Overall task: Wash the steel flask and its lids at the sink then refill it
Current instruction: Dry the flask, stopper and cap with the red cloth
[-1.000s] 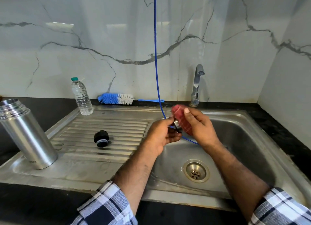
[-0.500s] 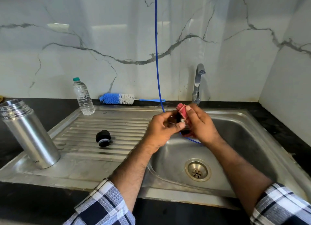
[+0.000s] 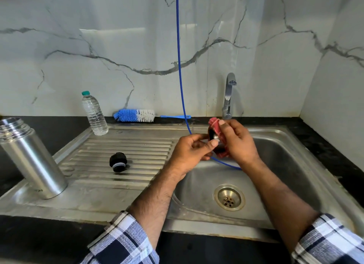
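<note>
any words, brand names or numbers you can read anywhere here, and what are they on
None can be read.
steel flask: a small dark mark near its base, too small and blurred to read.
plastic water bottle: clear, no label shows.
black lid on the draining board: no print shows.
bottle brush and tap: no marking shows.
red scrubber in the right hand: no text shows.

Both hands raised together, left hand [image 3: 192, 151] fingers curled pinching, right hand [image 3: 237, 143] fingers curled gripping
</note>
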{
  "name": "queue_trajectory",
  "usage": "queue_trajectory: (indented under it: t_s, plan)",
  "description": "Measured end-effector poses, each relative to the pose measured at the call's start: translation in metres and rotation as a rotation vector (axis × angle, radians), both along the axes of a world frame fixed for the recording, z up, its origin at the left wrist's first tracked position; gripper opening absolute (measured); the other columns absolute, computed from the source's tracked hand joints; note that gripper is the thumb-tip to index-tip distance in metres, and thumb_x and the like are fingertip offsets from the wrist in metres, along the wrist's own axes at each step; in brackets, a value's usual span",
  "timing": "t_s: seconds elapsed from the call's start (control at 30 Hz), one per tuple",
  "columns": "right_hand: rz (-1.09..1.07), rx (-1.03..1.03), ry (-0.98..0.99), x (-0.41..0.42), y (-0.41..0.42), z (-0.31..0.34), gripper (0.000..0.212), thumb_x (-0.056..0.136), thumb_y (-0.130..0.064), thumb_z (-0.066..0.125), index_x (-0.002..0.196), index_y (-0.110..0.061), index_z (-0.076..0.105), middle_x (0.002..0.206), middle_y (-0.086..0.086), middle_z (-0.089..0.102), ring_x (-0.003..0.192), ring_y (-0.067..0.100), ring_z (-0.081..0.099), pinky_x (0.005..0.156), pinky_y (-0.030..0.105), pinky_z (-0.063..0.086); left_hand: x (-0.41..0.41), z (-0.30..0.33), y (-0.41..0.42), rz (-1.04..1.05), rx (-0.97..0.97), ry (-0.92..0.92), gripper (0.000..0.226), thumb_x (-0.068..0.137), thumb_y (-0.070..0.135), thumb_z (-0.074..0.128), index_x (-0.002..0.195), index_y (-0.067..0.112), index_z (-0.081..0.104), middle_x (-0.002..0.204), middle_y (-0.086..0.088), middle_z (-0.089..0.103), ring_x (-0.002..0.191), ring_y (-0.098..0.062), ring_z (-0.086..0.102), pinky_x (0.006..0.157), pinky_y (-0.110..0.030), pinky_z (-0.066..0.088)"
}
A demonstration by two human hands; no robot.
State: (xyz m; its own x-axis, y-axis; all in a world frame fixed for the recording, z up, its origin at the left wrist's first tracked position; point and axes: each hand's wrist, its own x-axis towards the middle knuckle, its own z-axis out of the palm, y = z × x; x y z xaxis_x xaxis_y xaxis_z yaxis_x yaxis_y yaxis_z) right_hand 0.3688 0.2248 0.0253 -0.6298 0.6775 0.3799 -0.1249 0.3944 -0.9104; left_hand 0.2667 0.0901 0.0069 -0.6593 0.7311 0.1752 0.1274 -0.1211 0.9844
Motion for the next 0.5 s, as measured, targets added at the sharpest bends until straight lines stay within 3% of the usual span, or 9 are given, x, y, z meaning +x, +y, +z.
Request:
queue_trajectory:
  t_s: [0.07,0.17,0.23,0.3,0.33,0.4,0.43,0.5]
  plan:
    - [-0.003,0.201,-0.064,0.001,-0.002,-0.008,0.024,0.104,-0.052,0.056,0.108,-0.031,0.068,0.094,-0.007,0.074,0.08,0.007,0.072,0.065,0.038,0.063,0.001,-0.002,-0.001,-0.033,0.036,-0.101,0.019,0.092,0.014,0.08,0.111,0.014,0.076,0.096,-0.015,0.08,0.087,-0.022,0.079,0.077,-0.032,0.065]
    - [0.011,0.322,-0.045,0.0,-0.005,-0.009,0.029,0.103,-0.055,0.053,0.114,-0.033,0.066,0.1,-0.009,0.073,0.088,0.007,0.072,0.069,0.035,0.062,-0.006,-0.003,-0.005,-0.038,0.063,-0.138,0.038,0.082,0.002,0.087,0.116,0.012,0.073,0.095,-0.012,0.077,0.094,-0.028,0.076,0.089,-0.043,0.065]
    - [0.079,0.167,-0.076,-0.004,-0.008,-0.008,0.026,0.107,-0.049,0.052,0.112,-0.028,0.068,0.098,-0.002,0.074,0.079,0.007,0.072,0.059,0.026,0.059,-0.013,-0.006,-0.007,0.029,0.029,0.102,0.061,0.066,0.005,0.099,0.117,0.02,0.07,0.098,-0.004,0.076,0.091,-0.025,0.074,0.09,-0.045,0.065]
    - [0.162,-0.101,-0.165,-0.006,-0.01,-0.006,0.03,0.108,-0.05,0.048,0.108,-0.028,0.068,0.092,0.009,0.076,0.067,0.023,0.074,0.046,0.032,0.052,-0.015,-0.011,-0.007,0.089,-0.01,0.426,0.076,0.055,0.014,0.105,0.12,0.027,0.069,0.107,0.005,0.074,0.094,-0.02,0.074,0.088,-0.041,0.065]
    - [0.204,-0.248,-0.21,-0.006,-0.01,-0.005,0.034,0.108,-0.052,0.045,0.108,-0.027,0.068,0.087,0.013,0.076,0.06,0.031,0.071,0.044,0.031,0.047,-0.016,-0.013,-0.006,0.106,-0.033,0.584,0.08,0.054,0.016,0.105,0.124,0.028,0.069,0.113,0.007,0.072,0.099,-0.017,0.073,0.09,-0.039,0.065]
    - [0.256,-0.49,-0.288,-0.001,-0.007,-0.003,0.039,0.109,-0.051,0.041,0.112,-0.022,0.068,0.081,0.014,0.076,0.052,0.031,0.066,0.042,0.028,0.042,-0.018,-0.015,-0.003,0.138,-0.063,0.831,0.083,0.058,0.02,0.103,0.133,0.028,0.069,0.121,0.009,0.069,0.109,-0.015,0.07,0.095,-0.04,0.062]
    - [0.266,-0.548,-0.312,0.002,-0.004,-0.003,0.041,0.109,-0.052,0.042,0.115,-0.021,0.068,0.081,0.014,0.076,0.051,0.029,0.065,0.041,0.026,0.043,-0.016,-0.015,-0.003,0.137,-0.078,0.867,0.084,0.059,0.022,0.102,0.136,0.028,0.069,0.121,0.01,0.069,0.11,-0.015,0.069,0.096,-0.04,0.062]
    - [0.251,-0.57,-0.315,0.004,-0.001,-0.005,0.045,0.107,-0.055,0.045,0.118,-0.021,0.07,0.087,0.016,0.078,0.056,0.031,0.067,0.044,0.029,0.049,-0.011,-0.013,-0.002,0.108,-0.111,0.744,0.087,0.06,0.025,0.103,0.14,0.028,0.069,0.115,0.014,0.068,0.1,-0.01,0.069,0.092,-0.033,0.063]
